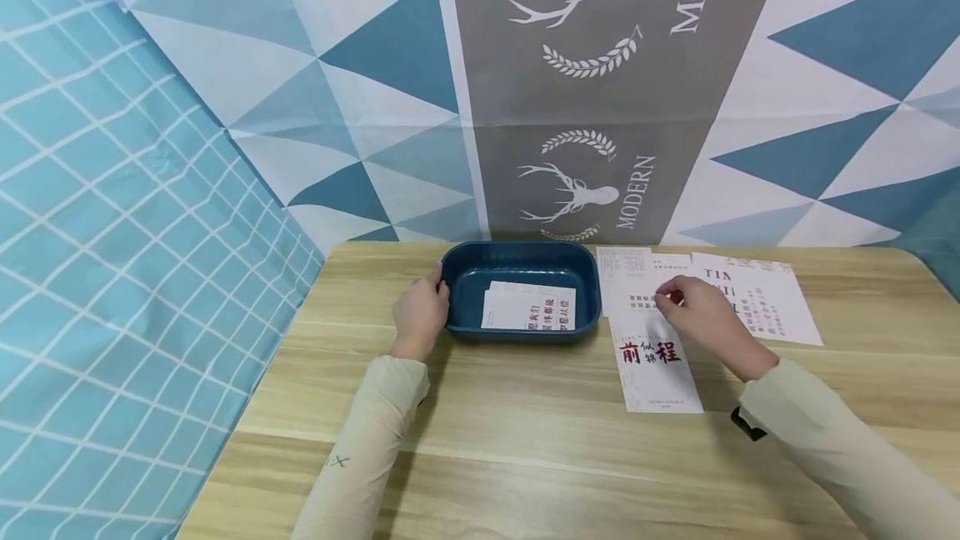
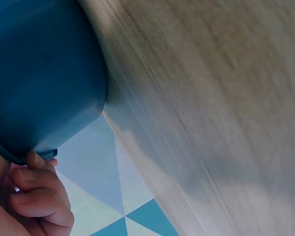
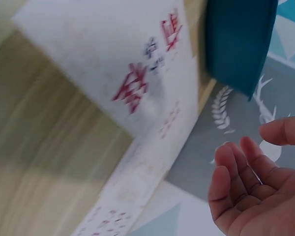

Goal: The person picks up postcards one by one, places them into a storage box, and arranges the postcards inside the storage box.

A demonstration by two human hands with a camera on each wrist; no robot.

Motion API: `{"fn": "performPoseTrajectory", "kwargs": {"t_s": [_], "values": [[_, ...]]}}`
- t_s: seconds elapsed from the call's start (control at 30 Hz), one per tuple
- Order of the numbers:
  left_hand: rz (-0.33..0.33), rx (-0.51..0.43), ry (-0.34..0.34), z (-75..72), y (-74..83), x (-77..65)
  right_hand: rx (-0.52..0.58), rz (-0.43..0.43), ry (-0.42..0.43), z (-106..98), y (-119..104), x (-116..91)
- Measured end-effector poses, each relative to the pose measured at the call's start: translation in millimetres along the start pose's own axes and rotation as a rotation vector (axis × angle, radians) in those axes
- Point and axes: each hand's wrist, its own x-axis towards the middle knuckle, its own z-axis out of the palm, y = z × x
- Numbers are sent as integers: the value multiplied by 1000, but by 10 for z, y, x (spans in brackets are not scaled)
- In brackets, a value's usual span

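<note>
My left hand grips the left rim of a dark blue plastic bin, its curled fingers showing at the rim in the left wrist view. Inside the bin lie white printed cards. My right hand hovers over spread cards to the right, with nothing between its loosely bent fingers; thumb and fingertips stand apart in the right wrist view. Below that hand lies a white card with large red characters. A card with dark lettering sits partly behind the hand.
More cards, one with a faint printed pattern, overlap along the back of the wooden table, close to the bin's right side. A wall covering with triangles and deer heads rises behind the table. Blue checked cloth hangs at the left.
</note>
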Motion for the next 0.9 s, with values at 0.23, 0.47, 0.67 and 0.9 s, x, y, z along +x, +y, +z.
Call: {"fn": "performPoseTrajectory", "kwargs": {"t_s": [0.23, 0.47, 0.67, 0.9], "values": [[-6, 11, -6, 21, -44, -4, -10, 31, -22, 26, 213, -39], [-2, 14, 5, 25, -48, 0, -11, 69, -54, 53, 356, -74], [-2, 17, -1, 21, -43, 7, -10, 111, -61, -17, 481, -95], [9, 25, -1, 32, -30, 9, -10, 157, -54, -144, 677, -113]]}}
